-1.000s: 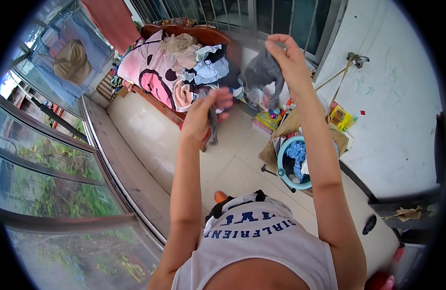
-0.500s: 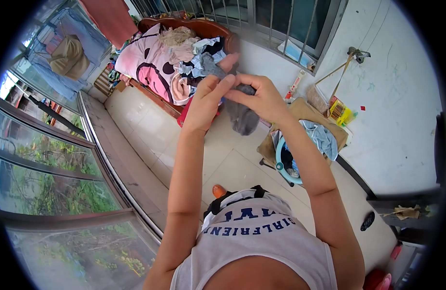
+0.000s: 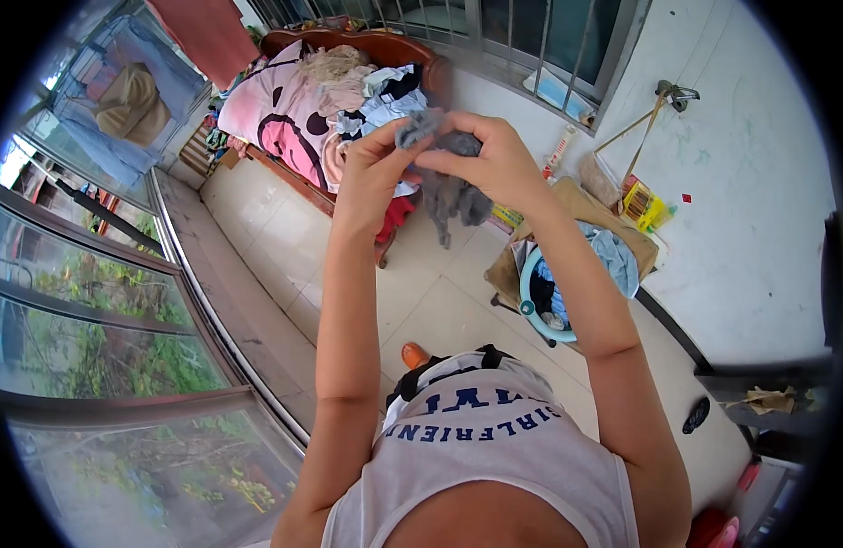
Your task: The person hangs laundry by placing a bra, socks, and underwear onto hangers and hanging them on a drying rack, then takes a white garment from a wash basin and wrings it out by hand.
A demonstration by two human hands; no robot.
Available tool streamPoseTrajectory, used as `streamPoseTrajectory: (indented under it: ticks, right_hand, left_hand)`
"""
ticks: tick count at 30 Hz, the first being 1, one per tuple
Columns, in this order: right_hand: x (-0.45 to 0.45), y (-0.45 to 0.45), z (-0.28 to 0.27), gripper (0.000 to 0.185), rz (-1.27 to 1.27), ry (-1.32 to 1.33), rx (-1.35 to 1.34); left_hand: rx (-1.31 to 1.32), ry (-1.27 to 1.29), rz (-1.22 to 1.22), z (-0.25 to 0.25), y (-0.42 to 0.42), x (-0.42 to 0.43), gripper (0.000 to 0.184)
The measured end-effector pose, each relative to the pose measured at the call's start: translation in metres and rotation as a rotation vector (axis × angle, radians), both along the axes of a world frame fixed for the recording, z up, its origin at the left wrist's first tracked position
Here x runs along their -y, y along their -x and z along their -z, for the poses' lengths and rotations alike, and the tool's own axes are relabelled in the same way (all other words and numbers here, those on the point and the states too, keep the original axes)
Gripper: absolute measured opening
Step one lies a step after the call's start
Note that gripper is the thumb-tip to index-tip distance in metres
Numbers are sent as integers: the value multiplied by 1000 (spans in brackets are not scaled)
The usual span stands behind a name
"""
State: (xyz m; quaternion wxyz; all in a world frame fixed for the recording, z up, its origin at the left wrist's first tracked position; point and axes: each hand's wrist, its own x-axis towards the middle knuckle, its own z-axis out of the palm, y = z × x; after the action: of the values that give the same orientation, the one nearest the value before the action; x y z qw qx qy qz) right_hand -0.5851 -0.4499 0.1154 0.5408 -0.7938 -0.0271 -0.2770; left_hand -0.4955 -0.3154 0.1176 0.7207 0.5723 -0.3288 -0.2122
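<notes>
Grey fabric (image 3: 458,196), bunched at the top and hanging loose below, is held up in front of me. My left hand (image 3: 377,169) pinches it from the left side. From the right, my right hand (image 3: 490,164) grips it with thumb and fingers, close to the left fingertips. A small wad of the fabric sticks up between both hands. Behind them lies a pile of clothes (image 3: 394,108) on a pink patterned cushion (image 3: 266,105), on a wooden seat. The exact shape of the grey fabric cannot be made out.
A blue-rimmed basket (image 3: 528,306) with clothes stands at the right on a brown cloth-covered stool (image 3: 503,272). A yellow packet (image 3: 642,205) is by the white wall. Windows (image 3: 101,310) run along the left. Clothes (image 3: 133,110) hang at the upper left.
My hands have come together from apart. Since half a second ago, the grey fabric has bunched up more between the fingers, with a narrow end now hanging down.
</notes>
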Motion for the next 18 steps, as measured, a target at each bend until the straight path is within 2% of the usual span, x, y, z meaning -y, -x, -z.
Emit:
streamPoseTrajectory:
  ticks: [4, 8, 10, 12, 14, 16, 18]
  right_hand:
    - [14, -1, 0, 22, 3, -39, -39]
    - [15, 4, -2, 19, -16, -173, -51]
    - [19, 7, -2, 21, -80, -227, -217]
    - [20, 5, -1, 22, -45, -209, -190]
    - [19, 4, -2, 23, -9, -194, -163]
    - [17, 3, -4, 23, -77, -273, -203]
    - [16, 1, -2, 24, -93, -328, -134]
  left_hand:
    - [28, -157, 5, 9, -18, -8, 15]
    - [10, -41, -71, 12, -17, -3, 12]
    - [8, -3, -104, 11, -16, 1, 12]
    - [-128, 136, -73, 9, -13, 4, 9]
    - [-151, 112, -15, 12, -16, 3, 10]
    - [-106, 69, 20, 6, -7, 7, 11]
    - [-80, 64, 27, 10, -6, 10, 13]
